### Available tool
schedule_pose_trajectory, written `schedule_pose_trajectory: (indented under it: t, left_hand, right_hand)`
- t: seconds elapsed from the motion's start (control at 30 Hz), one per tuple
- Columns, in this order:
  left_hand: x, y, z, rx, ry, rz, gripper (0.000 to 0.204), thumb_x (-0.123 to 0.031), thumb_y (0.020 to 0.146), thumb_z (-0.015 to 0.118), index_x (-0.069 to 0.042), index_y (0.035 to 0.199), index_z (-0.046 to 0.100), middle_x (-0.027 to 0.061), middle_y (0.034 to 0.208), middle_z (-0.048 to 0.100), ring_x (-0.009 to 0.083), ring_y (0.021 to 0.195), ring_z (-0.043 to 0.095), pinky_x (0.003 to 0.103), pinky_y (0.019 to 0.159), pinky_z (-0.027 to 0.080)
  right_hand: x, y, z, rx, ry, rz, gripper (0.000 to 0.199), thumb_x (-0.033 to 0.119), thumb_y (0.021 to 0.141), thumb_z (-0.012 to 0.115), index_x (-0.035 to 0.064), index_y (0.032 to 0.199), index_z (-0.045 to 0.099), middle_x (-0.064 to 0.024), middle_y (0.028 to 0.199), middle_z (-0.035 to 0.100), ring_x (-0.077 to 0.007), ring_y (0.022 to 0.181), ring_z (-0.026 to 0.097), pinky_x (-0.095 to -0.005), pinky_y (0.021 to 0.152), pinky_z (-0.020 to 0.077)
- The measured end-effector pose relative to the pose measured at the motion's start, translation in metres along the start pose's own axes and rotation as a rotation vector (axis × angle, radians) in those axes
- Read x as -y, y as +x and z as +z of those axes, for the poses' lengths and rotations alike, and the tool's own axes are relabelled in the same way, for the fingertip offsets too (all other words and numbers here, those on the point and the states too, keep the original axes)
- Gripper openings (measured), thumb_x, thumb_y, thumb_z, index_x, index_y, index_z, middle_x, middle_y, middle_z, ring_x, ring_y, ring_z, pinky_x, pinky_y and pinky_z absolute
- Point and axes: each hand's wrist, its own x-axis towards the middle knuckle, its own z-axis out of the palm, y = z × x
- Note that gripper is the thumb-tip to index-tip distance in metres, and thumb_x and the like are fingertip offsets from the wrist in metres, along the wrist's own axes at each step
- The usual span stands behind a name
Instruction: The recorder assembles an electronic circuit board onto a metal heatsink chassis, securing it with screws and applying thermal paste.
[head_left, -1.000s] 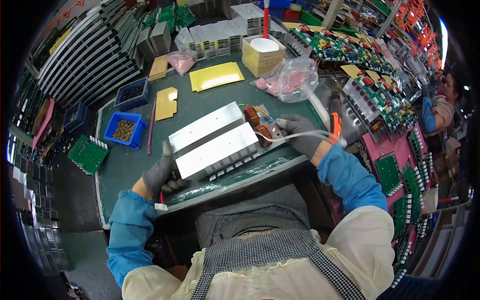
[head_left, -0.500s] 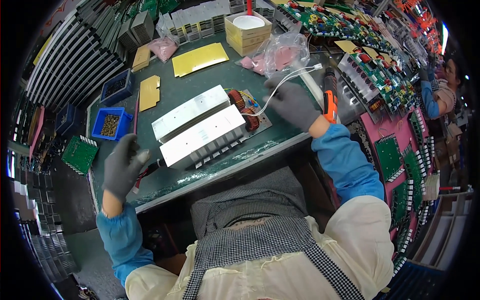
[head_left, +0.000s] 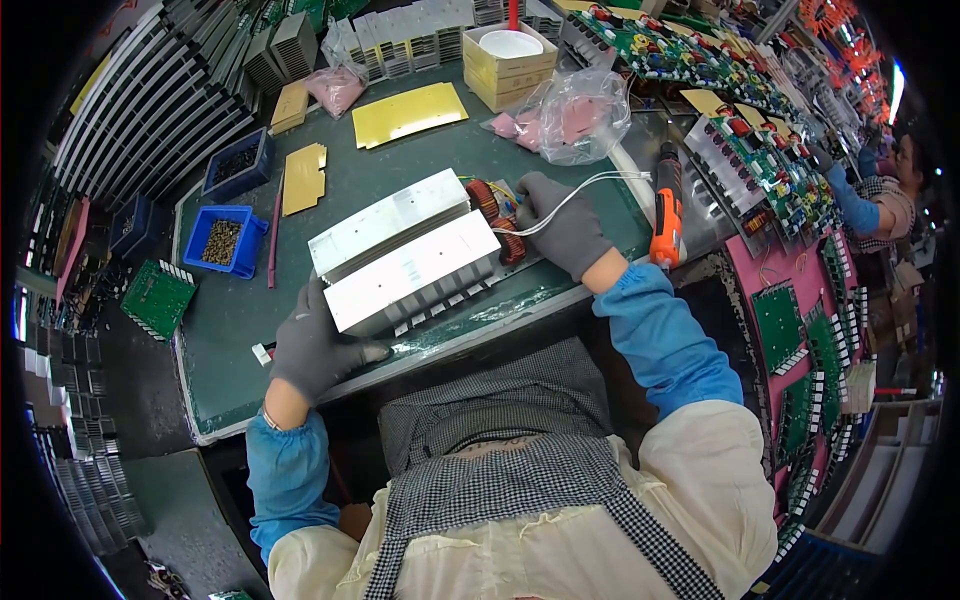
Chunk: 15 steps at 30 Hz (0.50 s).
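Drawn inward since the earlier frame, with left hand (head_left: 318, 345) spread open round the near left corner of the heatsink assembly (head_left: 415, 278), apparently steadying it on the green workbench (head_left: 228, 322), and with right hand (head_left: 565, 230) at its toroidal coils (head_left: 510, 243) beside white leads (head_left: 592, 182), grip impossible to tell, before yellow sheet (head_left: 410, 115) beyond it.

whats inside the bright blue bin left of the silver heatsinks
The bright blue bin holds a heap of small brass-coloured pieces, too small to identify; whatever lies beneath their top layer is covered.
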Motion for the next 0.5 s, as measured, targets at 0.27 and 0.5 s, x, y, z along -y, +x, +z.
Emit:
schedule_pose_trajectory:
  t: [0.27, 0.5]
  left_hand:
    - [0.009, 0.025, -0.012, 0.254, -0.028, 0.074, 0.107, -0.060, 0.052, 0.088, -0.005, 0.136, 0.050, 0.0220, 0.128, 0.056, 0.0399, 0.112, 0.060, 0.042, 0.092, 0.051]
    - [0.016, 0.029, -0.014, 0.277, -0.096, 0.137, 0.103, -0.058, 0.055, 0.088, -0.006, 0.137, 0.052, 0.0236, 0.132, 0.054, 0.0419, 0.111, 0.061, 0.042, 0.092, 0.052]
  right_hand:
    - [-0.005, 0.002, -0.005, 0.072, 0.161, 0.164, 0.028, 0.014, 0.083, 0.064, 0.0020, 0.108, 0.061, -0.0190, 0.085, 0.069, -0.0311, 0.077, 0.069, -0.0377, 0.068, 0.0546]
    - [-0.003, -0.007, -0.029, 0.260, 0.482, 0.293, 0.040, 0.022, 0.085, 0.065, 0.0027, 0.119, 0.056, -0.0203, 0.103, 0.067, -0.0359, 0.089, 0.067, -0.0426, 0.077, 0.0534]
